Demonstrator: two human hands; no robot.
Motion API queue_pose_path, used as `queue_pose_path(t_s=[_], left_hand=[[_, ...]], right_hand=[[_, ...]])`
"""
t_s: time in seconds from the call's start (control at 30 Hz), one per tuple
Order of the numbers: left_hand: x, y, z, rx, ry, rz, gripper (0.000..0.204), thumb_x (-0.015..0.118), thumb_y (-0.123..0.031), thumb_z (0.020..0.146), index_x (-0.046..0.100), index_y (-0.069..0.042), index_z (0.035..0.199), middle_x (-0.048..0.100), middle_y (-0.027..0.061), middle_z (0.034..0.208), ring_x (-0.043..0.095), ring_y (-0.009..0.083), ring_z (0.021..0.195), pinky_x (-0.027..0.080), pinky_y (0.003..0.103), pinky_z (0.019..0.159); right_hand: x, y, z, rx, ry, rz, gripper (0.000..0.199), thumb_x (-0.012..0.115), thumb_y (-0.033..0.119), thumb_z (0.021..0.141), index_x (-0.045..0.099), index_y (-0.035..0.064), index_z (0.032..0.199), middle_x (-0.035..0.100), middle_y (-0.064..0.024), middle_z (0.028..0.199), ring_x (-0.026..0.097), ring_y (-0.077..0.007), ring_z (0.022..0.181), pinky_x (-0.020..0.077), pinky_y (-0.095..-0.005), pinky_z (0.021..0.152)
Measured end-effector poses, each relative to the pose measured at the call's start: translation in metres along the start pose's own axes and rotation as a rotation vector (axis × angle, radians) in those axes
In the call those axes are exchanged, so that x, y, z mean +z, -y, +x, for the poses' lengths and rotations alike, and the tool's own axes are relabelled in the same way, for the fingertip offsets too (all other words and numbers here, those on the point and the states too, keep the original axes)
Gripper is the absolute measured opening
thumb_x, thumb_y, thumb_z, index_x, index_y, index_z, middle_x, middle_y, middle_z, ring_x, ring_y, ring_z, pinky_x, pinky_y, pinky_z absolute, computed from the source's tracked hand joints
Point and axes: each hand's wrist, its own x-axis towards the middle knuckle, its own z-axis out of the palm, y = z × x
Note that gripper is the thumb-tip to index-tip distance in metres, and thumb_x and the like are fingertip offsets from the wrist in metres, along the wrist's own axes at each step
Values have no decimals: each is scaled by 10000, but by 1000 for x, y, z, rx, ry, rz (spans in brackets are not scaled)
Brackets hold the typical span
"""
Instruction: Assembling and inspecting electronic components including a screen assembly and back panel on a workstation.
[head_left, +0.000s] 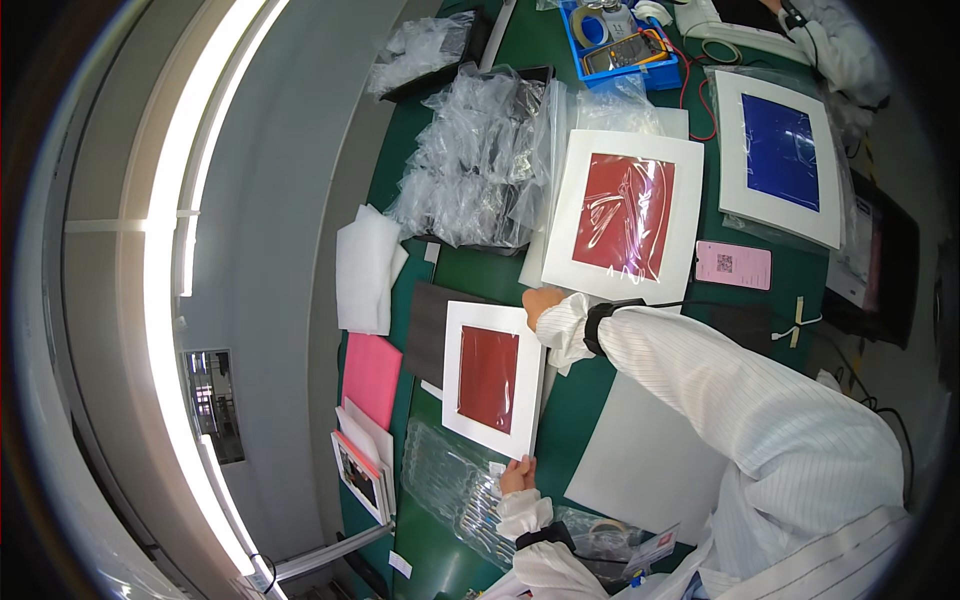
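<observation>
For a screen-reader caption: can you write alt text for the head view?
Two hands grip a white frame with a red centre on a green table, the left hand at one corner, the right hand at another. Similar red and blue frames lie beyond.

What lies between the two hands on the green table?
In the head view, a white frame with a red square spans between the left hand and right hand.

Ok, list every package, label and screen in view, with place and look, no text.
Pink rectangular card with a square code: on the green table, right of the large red-centred white frame.
Clear crinkled plastic bags: heaped at table's upper middle.
Yellow-edged meter with grey screen: in the blue tray, top.
</observation>
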Motion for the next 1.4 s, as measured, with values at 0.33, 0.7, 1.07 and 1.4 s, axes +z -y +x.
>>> queue_pose_path(t_s=[0.33,0.7,1.07,1.4], left_hand=[[-12,32,-151,179,50,46,355,604,112,719,534,80,1066,611,107,957,605,176,829,495,261,736],[33,212,-259,-35,73,31,431,696,128,605,537,123,1005,618,144,916,605,186,811,480,251,731],[35,242,-242,61,158,234,425,698,94,637,523,163,1018,621,173,926,618,192,817,493,254,728],[43,220,-233,301,-64,709,791,792,-44,579,346,57,1224,582,147,953,593,187,794,499,279,702]], right_hand=[[-81,-40,-134,-70,102,296,230,574,41,666,639,33,886,609,-156,792,578,-320,783,451,-384,705],[-132,-201,-291,134,235,458,302,595,-85,648,607,-37,946,544,-28,720,482,-113,661,416,-240,644],[-105,-220,-312,198,41,129,289,614,-57,665,604,-3,950,593,-73,779,566,-205,726,453,-301,703],[-85,-172,-311,-33,-28,-74,179,624,87,740,609,29,909,558,-125,900,519,-293,918,414,-368,813]])
